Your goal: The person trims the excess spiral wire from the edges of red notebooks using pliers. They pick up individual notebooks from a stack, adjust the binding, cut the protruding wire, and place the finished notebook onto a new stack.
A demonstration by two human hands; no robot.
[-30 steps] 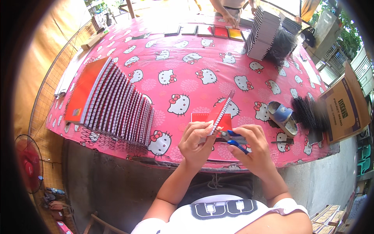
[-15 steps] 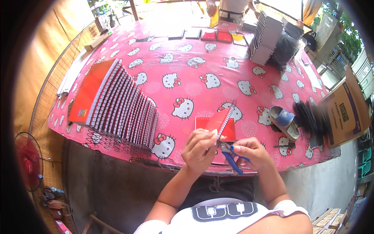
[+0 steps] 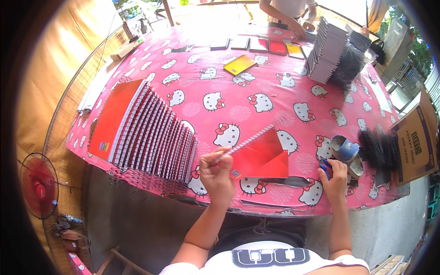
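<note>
My right fingers (image 3: pixel 339 166) are loosely curling around blue-handled pliers (image 3: pixel 325 169) at four o'clock, having just left the red notebook (image 3: pixel 255 153), so work on its spiral (image 3: pixel 251 141) is probably pausing. My left fingers (image 3: pixel 211 158) are pinching that spiral closely, near centre. A yellow notebook (image 3: pixel 239 65) is newly lying at twelve o'clock on the pink surface (image 3: pixel 192 110); a fan (image 3: pixel 41 185) is standing past eight.

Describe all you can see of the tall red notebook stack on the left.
The stack of red notebooks stands on the patterned pink tablecloth, slanting in this fisheye view. Its top cover is red, like smooth card, with a small multicoloured patch near one corner. White bands, apparently page edges, alternate with red lines down its side, and dark coils show at its edges. The left hand is to its right, not touching it.
</note>
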